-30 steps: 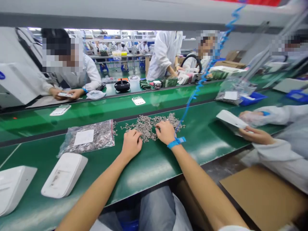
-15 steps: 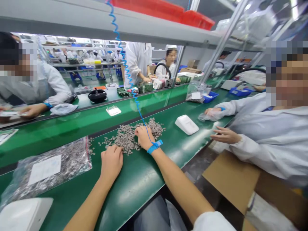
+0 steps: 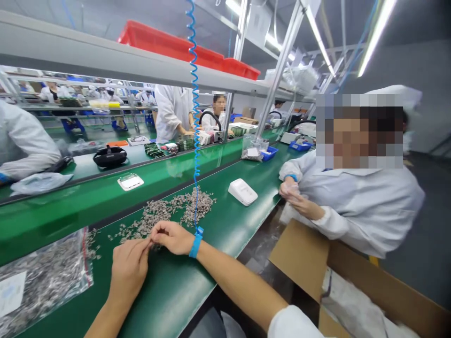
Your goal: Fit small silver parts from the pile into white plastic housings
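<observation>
The green counter point(image 3: 218, 230) runs from lower left to upper right. A cardboard box point(image 3: 352, 277) stands open at lower right, white wrapped material lying in it. At the left edge a clear zip bag point(image 3: 45, 277) lies flat, full of small grey parts. A loose pile of the same parts point(image 3: 169, 211) spreads mid-counter, a white housing point(image 3: 243, 191) just beyond. The left hand point(image 3: 128, 267) and right hand point(image 3: 174, 236) meet at the pile's near edge, fingers point(image 3: 146, 241) narrowed and pinched together on something too small to tell. Half a second ago the hands lay apart, the right deeper in the pile; the view has since swung right.
</observation>
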Available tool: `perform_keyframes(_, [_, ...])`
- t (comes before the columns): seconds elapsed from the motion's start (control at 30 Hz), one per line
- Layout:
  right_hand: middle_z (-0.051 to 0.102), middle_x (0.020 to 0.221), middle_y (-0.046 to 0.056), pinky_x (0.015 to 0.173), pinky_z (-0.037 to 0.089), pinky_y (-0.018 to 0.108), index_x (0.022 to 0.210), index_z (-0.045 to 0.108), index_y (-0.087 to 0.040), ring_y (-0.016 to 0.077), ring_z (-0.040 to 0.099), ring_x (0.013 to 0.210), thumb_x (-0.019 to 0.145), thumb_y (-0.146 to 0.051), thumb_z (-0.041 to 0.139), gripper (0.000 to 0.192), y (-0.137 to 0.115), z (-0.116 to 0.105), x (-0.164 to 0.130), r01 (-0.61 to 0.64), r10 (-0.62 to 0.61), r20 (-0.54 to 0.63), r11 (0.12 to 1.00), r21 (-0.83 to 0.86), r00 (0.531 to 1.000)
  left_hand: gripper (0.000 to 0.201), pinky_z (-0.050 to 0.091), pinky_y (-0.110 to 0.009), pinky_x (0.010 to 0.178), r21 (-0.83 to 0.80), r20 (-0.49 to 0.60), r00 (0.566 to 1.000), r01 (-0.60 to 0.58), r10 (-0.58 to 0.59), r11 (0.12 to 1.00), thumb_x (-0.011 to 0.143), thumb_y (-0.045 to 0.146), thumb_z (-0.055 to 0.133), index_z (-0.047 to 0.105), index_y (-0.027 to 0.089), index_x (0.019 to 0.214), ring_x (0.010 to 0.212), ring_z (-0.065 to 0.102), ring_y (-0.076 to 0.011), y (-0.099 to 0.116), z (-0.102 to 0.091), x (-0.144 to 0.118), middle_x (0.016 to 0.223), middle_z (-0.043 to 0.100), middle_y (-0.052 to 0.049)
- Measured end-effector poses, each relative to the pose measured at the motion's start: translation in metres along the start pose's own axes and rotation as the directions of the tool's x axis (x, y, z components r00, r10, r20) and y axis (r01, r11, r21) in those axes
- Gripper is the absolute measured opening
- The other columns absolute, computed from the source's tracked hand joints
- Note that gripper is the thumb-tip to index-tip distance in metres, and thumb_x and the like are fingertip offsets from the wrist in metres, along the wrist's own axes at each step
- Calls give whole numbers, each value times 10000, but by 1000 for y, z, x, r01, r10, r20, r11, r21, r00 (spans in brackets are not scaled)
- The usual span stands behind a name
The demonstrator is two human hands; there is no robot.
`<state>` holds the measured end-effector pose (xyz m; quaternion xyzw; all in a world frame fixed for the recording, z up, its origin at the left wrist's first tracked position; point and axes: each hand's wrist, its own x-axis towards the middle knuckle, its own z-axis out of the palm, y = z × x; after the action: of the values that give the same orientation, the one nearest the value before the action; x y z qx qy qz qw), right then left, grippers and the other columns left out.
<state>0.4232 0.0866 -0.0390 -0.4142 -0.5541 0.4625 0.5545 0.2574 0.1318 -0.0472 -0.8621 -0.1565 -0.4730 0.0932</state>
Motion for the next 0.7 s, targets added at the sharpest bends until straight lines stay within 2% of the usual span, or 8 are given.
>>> perform_keyframes(0.13, [606,807,-16,679,419,220,872,616,-189,116,541,731,870,-244,661,71,-10,-8,-3,143,-145,18,939,-313,989,57,410,-353,735,82,-6,999,-40,40,996,895,132,587,567,162,939,774,618,-210,1,-1,3,846,652,-64])
perform_keyframes(0.23, [660,845,-1,741,443,220,879,645,-189,133,595,810,849,-263,700,97,-22,-17,-16,241,-220,104,805,-542,970,77,407,-358,722,76,46,993,-116,113,990,894,125,588,562,150,962,779,610,-220,6,-2,6,854,651,-78])
perform_keyframes(0.33, [672,805,-5,752,453,209,846,649,-180,126,611,776,835,-173,654,14,-31,-30,-34,306,-228,205,667,-679,952,126,421,-360,742,-31,118,961,-246,248,969,889,97,590,564,149,1001,799,608,-215,16,-2,11,888,660,-81])
perform_keyframes(0.47, [649,709,-33,703,449,206,755,644,-205,126,603,707,757,-140,634,66,-40,-63,-59,328,-238,241,460,-825,941,123,433,-373,768,-129,178,913,-348,367,929,878,84,604,580,144,982,801,597,-214,28,-2,15,879,659,-77])
perform_keyframes(0.53, [674,753,-30,753,457,210,753,665,-223,129,621,756,773,-166,629,70,-47,-92,-70,213,-301,101,368,-905,948,136,437,-380,785,-131,187,916,-335,355,933,870,87,619,586,139,991,829,599,-220,30,-3,15,900,663,-84])
perform_keyframes(0.57, [688,788,-28,795,458,212,757,678,-231,131,630,794,778,-175,636,73,-50,-110,-76,84,-359,-40,324,-942,933,142,438,-383,792,-129,188,923,-317,337,940,869,90,622,588,139,997,844,600,-223,29,-3,14,910,664,-87])
perform_keyframes(0.6, [695,817,-29,827,456,218,754,686,-244,136,634,830,785,-214,651,56,-54,-129,-82,-115,-415,-233,290,-950,879,143,439,-383,795,-129,191,930,-294,315,947,870,92,621,588,140,1000,853,601,-224,29,-3,13,916,663,-89])
perform_keyframes(0.7, [686,897,49,853,451,292,806,692,-207,182,625,887,870,-232,549,158,-60,-184,-102,-369,-479,-472,298,-881,740,125,438,-370,782,-136,210,942,-235,260,962,878,97,606,588,150,990,839,600,-210,28,-3,11,911,659,-81])
